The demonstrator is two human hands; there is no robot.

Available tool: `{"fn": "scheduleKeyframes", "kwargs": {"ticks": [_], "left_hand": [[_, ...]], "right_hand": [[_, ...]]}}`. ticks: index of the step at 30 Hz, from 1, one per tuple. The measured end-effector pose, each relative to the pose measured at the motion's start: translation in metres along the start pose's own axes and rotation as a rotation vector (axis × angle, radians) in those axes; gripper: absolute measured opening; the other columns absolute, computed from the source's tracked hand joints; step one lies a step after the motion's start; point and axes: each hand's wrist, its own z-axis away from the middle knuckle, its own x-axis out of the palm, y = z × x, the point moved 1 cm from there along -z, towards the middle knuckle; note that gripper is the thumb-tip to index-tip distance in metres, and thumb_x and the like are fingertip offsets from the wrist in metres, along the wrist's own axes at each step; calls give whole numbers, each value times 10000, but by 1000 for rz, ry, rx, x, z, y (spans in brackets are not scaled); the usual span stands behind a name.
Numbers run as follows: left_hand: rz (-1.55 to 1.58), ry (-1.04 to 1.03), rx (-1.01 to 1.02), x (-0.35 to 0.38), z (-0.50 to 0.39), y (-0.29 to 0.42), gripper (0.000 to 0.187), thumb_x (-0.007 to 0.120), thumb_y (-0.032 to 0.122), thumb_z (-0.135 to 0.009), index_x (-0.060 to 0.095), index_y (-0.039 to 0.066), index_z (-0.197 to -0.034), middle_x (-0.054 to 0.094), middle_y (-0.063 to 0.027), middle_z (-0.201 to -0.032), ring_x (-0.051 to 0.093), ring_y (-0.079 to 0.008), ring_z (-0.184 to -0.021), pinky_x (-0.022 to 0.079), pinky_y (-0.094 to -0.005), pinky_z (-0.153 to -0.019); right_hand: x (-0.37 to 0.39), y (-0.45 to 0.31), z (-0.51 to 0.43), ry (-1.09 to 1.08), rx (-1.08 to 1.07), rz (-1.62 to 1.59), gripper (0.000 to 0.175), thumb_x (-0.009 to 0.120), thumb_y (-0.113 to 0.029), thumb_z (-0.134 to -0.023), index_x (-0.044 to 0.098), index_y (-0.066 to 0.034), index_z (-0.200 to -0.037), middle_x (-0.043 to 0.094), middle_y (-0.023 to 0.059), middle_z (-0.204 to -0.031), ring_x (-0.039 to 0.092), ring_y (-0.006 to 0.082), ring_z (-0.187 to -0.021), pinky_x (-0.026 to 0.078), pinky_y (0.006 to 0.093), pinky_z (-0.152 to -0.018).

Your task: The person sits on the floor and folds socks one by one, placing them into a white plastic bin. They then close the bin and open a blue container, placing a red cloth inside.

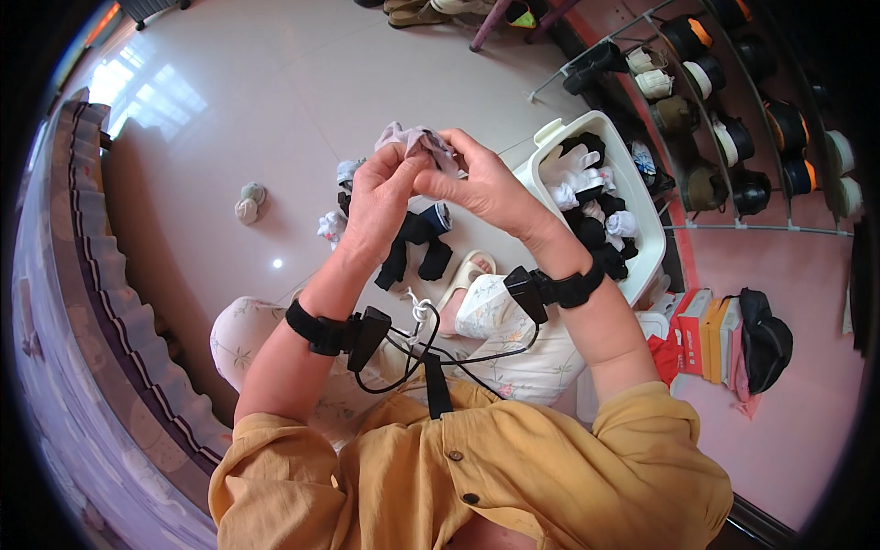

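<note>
Both hands are raised over the floor, holding one light greyish-pink cloth piece (407,137), probably a sock, with a dark patch in its folds. My left hand (381,196) pinches it between thumb and fingers. From the other side, my right hand (481,182) grips it, thumb towards the left hand. Below the hands, black rolled socks (394,265) and a navy-and-white sock (437,218) lie on the tiles. A white patterned sock (332,227) and a pale grey one (349,172) are partly hidden by my left hand.
To the right stands a white plastic bin (650,240) of black and white socks. Beyond it is a shoe rack (749,96). Two small sock balls (249,203) lie left on the floor. A bed with a frilled cover (89,275) borders the left; boxes (701,333) stand at right.
</note>
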Motion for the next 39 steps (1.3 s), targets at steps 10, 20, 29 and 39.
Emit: {"fn": "scheduleKeyframes", "kwargs": {"ticks": [10, 20, 29, 39], "left_hand": [[631, -17, -152, -8, -5, 15, 225, 501, 178, -956, 600, 5, -1060, 652, -97, -992, 645, -223, -910, 501, -346, -892], [124, 83, -184, -6, -9, 1, 109, 589, 116, -878, 600, 27, -941, 617, -25, -804, 592, -84, -662, 474, -214, -605], [314, -46, -319, 5, -4, 5, 402, 357, 197, -999, 470, -2, -1329, 580, -136, -1245, 612, -241, -1118, 558, -357, -840], [644, -169, -249, -2, -3, 11, 368, 453, 280, -1011, 561, 2, -1226, 639, -95, -1157, 623, -204, -1074, 501, -370, -935]], "right_hand": [[-4, 13, -7, 28, 132, -195, 152, 577, -164, -987, 652, -40, -1031, 663, 11, -894, 622, 75, -837, 530, 254, -731], [-1, 3, 5, 44, 330, -851, 293, 472, -243, -1024, 589, -35, -1194, 659, 57, -1100, 640, 173, -1022, 537, 374, -915], [-3, -1, 5, 55, 380, -963, 322, 530, -324, -999, 586, -53, -1163, 645, 44, -1100, 620, 143, -1024, 494, 329, -920], [-7, 3, 1, 27, 163, -454, 242, 631, -266, -965, 565, -87, -1115, 635, 13, -1064, 600, 108, -1005, 489, 300, -916]]}}
